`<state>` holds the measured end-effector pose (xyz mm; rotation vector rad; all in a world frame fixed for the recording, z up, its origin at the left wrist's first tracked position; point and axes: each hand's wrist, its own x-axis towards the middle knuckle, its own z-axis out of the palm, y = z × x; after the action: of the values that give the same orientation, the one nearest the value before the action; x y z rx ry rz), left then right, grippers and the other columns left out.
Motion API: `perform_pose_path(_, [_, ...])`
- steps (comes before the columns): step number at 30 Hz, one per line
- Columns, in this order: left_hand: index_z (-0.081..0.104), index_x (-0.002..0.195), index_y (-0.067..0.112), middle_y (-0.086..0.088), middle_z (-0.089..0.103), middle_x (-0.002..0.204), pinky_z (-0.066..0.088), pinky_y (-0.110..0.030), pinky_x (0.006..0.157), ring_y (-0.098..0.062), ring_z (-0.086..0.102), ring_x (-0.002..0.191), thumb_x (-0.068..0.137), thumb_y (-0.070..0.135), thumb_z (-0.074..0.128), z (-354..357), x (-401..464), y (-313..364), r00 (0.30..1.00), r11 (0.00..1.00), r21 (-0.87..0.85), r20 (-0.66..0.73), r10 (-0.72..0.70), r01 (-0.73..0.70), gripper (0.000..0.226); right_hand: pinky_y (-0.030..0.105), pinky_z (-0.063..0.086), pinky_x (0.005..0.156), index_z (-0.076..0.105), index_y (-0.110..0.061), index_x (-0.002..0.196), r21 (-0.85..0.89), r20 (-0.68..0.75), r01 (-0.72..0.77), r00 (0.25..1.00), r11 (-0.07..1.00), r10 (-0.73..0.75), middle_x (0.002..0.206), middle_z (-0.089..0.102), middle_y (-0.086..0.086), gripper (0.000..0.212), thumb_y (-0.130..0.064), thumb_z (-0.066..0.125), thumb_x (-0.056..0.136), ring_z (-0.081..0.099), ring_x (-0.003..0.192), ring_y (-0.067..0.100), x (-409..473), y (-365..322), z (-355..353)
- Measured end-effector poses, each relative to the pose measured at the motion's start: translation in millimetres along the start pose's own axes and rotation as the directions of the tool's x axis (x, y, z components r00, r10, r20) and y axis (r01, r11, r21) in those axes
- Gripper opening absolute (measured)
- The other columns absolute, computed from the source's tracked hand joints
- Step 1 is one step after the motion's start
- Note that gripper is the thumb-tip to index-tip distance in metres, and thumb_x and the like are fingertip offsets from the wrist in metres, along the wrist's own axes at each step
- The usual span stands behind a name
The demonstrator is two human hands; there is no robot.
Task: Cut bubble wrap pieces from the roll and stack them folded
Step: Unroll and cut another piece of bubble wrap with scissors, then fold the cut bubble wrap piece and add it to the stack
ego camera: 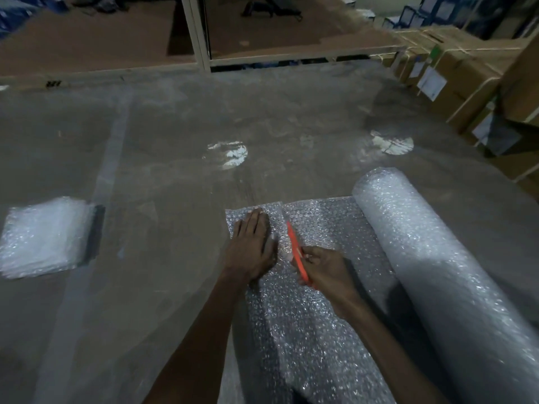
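Rightward, strapped cardboard boxes [455, 74] beside roll [437, 258]

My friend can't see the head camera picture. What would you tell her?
A person's right hand holds an orange cutter over unrolled bubble wrap on the floor, while the left hand presses it flat. The roll lies right; a folded stack sits left.

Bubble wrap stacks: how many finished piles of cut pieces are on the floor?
1. The stack of folded bubble wrap pieces lies on the concrete floor at far left, apart from the bubble wrap roll. Others may sit outside the view.
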<state>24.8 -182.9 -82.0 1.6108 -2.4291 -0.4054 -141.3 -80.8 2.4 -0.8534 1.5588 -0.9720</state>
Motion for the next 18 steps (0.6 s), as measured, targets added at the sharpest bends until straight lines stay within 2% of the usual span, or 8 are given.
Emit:
perform_pose_path(1, [0.014, 0.160, 0.012, -0.009, 0.009, 0.167, -0.006, -0.037, 0.123, -0.021, 0.003, 0.154, 0.101, 0.050, 0.008, -2, -3, 0, 1.000, 1.000, -0.008, -0.027, -0.005, 0.005, 0.071, 0.028, 0.061, 0.063, 0.077, -0.017, 0.099, -0.038, -0.014, 0.042, 0.999, 0.998, -0.042, 0.084, 0.078, 0.008, 0.007, -0.015, 0.073, 0.093, 0.070, 0.067, 0.018, -7, 2, -2])
perform_pose_path(3, [0.017, 0.159, 0.012, -0.008, 0.014, 0.167, -0.004, -0.036, 0.123, -0.021, 0.006, 0.154, 0.099, 0.049, 0.004, -6, -13, 1, 0.998, 1.000, -0.007, -0.064, -0.021, 0.021, 0.072, 0.033, 0.063, 0.066, 0.076, -0.030, 0.107, -0.258, -0.066, 0.113, 0.989, 0.960, -0.135, 0.084, 0.079, -0.008, 0.013, -0.030, 0.072, 0.094, 0.075, 0.068, 0.013, -16, 10, -10])
perform_pose_path(5, [0.018, 0.159, 0.012, -0.008, 0.014, 0.167, -0.004, -0.037, 0.123, -0.021, 0.007, 0.154, 0.101, 0.046, 0.008, -7, -30, 3, 0.997, 0.999, -0.025, -0.070, -0.026, 0.025, 0.068, 0.032, 0.062, 0.063, 0.069, -0.044, 0.115, -0.498, -0.101, 0.133, 0.972, 0.857, -0.210, 0.080, 0.074, -0.024, 0.025, -0.050, 0.070, 0.091, 0.072, 0.063, 0.003, -24, 20, -19])
perform_pose_path(6, [0.018, 0.159, 0.012, -0.008, 0.013, 0.167, -0.004, -0.038, 0.123, -0.022, 0.006, 0.154, 0.102, 0.045, 0.011, -7, -41, 5, 0.997, 0.999, -0.039, -0.072, -0.025, 0.022, 0.066, 0.032, 0.062, 0.063, 0.069, -0.044, 0.116, -0.569, -0.121, 0.137, 0.961, 0.811, -0.247, 0.080, 0.074, -0.024, 0.029, -0.055, 0.069, 0.090, 0.071, 0.061, 0.002, -28, 23, -23])
perform_pose_path(8, [0.020, 0.158, 0.011, -0.008, 0.014, 0.166, -0.005, -0.040, 0.123, -0.023, 0.008, 0.154, 0.103, 0.044, 0.013, -5, -64, 8, 0.997, 0.998, -0.056, -0.078, -0.027, 0.022, 0.064, 0.028, 0.059, 0.067, 0.077, -0.035, 0.111, -0.680, -0.163, 0.126, 0.934, 0.722, -0.317, 0.084, 0.077, -0.015, 0.033, -0.058, 0.067, 0.090, 0.072, 0.065, 0.008, -35, 27, -28])
perform_pose_path(11, [0.016, 0.159, 0.014, -0.006, 0.007, 0.166, -0.012, -0.039, 0.121, -0.022, 0.005, 0.154, 0.101, 0.052, 0.006, 0, -103, 21, 0.995, 0.997, -0.068, -0.095, -0.036, 0.029, 0.070, 0.024, 0.039, 0.063, 0.080, -0.020, 0.100, -0.759, -0.193, 0.087, 0.916, 0.645, -0.352, 0.092, 0.078, 0.000, 0.031, -0.048, 0.068, 0.093, 0.069, 0.075, 0.020, -42, 24, -31])
perform_pose_path(15, [0.007, 0.160, 0.018, 0.004, -0.009, 0.162, -0.029, -0.030, 0.113, -0.014, -0.010, 0.150, 0.102, 0.054, 0.007, 7, -149, 43, 0.996, 0.999, -0.001, -0.078, -0.051, 0.052, 0.068, 0.036, 0.054, 0.074, 0.074, -0.016, 0.099, -0.860, -0.180, 0.046, 0.905, 0.508, -0.387, 0.093, 0.075, 0.009, 0.037, -0.050, 0.061, 0.095, 0.071, 0.081, 0.030, -41, 33, -35])
perform_pose_path(18, [0.009, 0.160, 0.017, 0.000, -0.004, 0.167, -0.014, -0.041, 0.121, -0.020, -0.004, 0.154, 0.104, 0.054, 0.017, 18, -169, 59, 0.995, 0.994, 0.043, -0.032, -0.094, 0.096, 0.067, 0.038, 0.055, 0.073, 0.073, -0.014, 0.103, -0.908, -0.104, 0.082, 0.906, 0.412, -0.410, 0.096, 0.072, 0.010, 0.038, -0.049, 0.057, 0.097, 0.071, 0.084, 0.031, -41, 39, -38])
